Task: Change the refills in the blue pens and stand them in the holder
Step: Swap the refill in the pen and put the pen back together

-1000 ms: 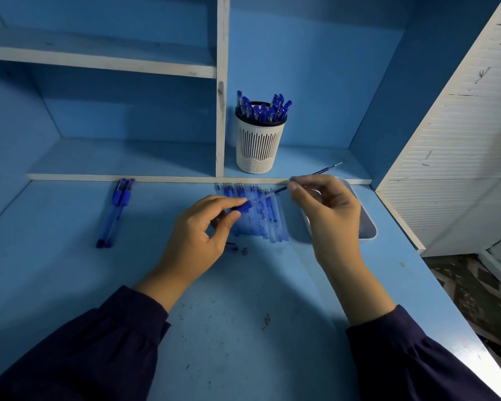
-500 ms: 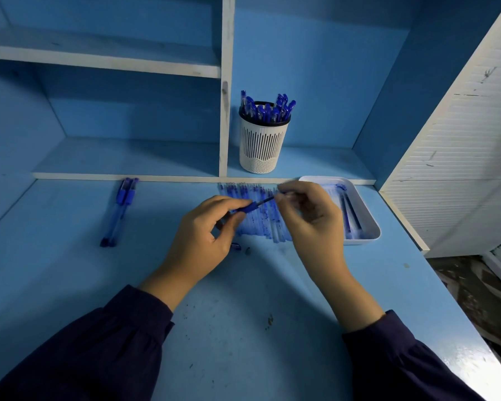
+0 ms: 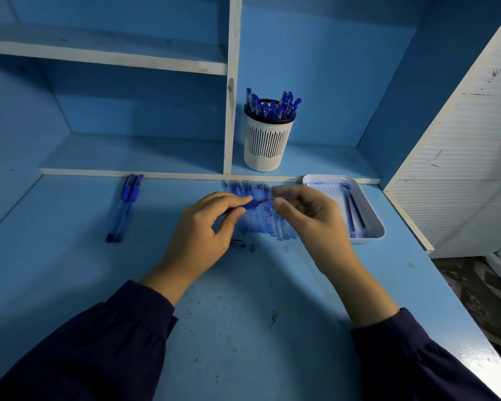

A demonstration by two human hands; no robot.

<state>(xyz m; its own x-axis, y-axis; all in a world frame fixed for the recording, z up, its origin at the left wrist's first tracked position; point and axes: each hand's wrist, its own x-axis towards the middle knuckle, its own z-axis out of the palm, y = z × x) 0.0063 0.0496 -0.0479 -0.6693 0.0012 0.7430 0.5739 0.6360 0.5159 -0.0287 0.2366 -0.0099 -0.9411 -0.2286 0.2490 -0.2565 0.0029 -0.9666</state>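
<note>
Two blue pens (image 3: 124, 208) are laid on the counter (image 3: 70, 270) at the left. A pen barrel (image 3: 250, 204) is pinched in the left grip (image 3: 203, 227), above a row of refills (image 3: 261, 224). Its refill (image 3: 265, 200) is pinched in the right grip (image 3: 310, 218). The holder (image 3: 268, 146), filled with pens, is set on the shelf behind.

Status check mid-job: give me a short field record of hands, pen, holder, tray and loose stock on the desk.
left hand: grips pen
right hand: pinches refill poking out of the pen
holder: upright on the shelf, finished pens standing in it
tray: right of the hands, thin dark refills inside
refill row: flat on the desk behind the hands
spare pens: two, side by side, far left
</note>
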